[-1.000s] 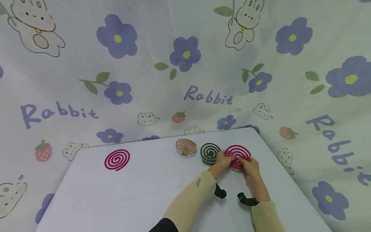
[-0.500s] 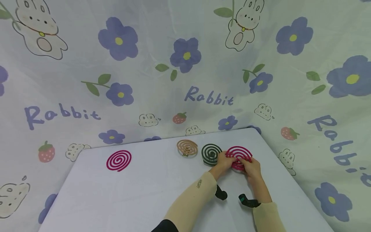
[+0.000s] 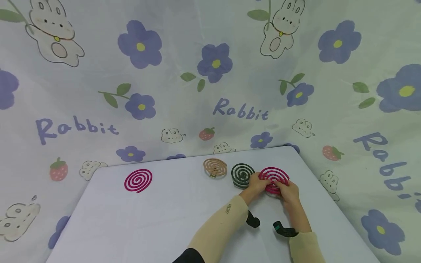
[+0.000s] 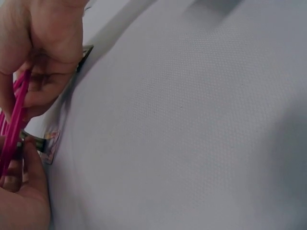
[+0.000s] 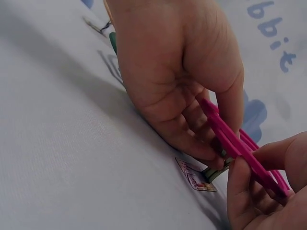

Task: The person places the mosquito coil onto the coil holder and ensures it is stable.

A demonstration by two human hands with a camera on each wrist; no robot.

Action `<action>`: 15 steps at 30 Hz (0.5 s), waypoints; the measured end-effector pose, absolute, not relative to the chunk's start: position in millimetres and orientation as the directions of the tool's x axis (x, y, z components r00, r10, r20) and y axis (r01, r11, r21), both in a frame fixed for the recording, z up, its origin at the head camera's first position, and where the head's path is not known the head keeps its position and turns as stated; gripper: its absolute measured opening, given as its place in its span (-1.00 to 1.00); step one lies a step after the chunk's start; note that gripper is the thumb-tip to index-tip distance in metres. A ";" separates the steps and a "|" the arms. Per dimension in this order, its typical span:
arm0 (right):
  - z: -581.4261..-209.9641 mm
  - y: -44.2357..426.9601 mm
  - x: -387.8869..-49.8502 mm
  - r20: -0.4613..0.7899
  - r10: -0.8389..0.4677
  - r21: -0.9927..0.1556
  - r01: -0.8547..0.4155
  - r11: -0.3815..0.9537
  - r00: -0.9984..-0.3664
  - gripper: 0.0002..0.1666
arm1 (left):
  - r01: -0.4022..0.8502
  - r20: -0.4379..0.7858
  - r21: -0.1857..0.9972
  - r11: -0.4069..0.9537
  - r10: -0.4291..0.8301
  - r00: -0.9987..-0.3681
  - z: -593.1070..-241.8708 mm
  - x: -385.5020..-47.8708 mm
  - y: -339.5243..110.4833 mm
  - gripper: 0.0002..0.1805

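Observation:
My left hand (image 3: 254, 185) and right hand (image 3: 290, 193) hold a pink mosquito coil (image 3: 277, 169) between them by its two sides. Both thumbs press near its centre. Edge-on in the left wrist view, the coil (image 4: 19, 108) passes between the right hand (image 4: 53, 38) above and the left hand (image 4: 26, 206) below. Under it the right wrist view shows a small green striped piece (image 5: 218, 170) and a flat printed plate (image 5: 195, 178). Curled fingers partly hide how these join the coil. Just left of my left hand stands a dark green coil (image 3: 242, 175).
Farther left, a tan coil (image 3: 215, 167) sits near the back edge. A second pink coil (image 3: 138, 180) lies at the table's left end. The white table (image 3: 148, 226) meets a patterned cloth backdrop (image 3: 177, 102). Black wrist cameras (image 3: 283, 230) hang below both hands.
The whole head view has shifted slightly to the right. Both hands keep their hold on the pink mosquito coil, with little visible finger movement.

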State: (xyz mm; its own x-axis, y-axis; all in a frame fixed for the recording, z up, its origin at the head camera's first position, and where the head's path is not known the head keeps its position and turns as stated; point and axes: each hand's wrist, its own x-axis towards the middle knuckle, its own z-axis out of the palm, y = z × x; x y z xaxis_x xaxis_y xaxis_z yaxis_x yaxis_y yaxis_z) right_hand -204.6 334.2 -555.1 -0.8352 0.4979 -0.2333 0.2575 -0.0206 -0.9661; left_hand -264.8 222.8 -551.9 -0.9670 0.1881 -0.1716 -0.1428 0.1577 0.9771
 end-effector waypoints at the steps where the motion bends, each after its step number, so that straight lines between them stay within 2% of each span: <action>1: -554.8 333.7 -204.8 -0.233 0.498 -0.966 0.258 -0.020 -0.835 -0.35 | -0.145 -0.173 0.977 0.155 0.188 -0.967 -551.7 -265.1 222.7 -0.66; 15: -550.9 333.5 -200.7 -0.223 0.484 -0.967 0.255 0.000 -0.846 -0.32 | -0.119 -0.147 0.978 0.173 0.160 -0.976 -548.2 -261.5 224.2 -0.67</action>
State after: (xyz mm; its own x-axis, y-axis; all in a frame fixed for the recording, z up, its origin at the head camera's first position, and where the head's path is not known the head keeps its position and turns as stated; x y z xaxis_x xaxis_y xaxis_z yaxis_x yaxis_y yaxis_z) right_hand -200.7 333.5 -550.9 -0.8461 0.4841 -0.2231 0.2547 -0.0004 -0.9670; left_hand -261.5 224.2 -548.2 -0.9761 0.1602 -0.1468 -0.1186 0.1734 0.9777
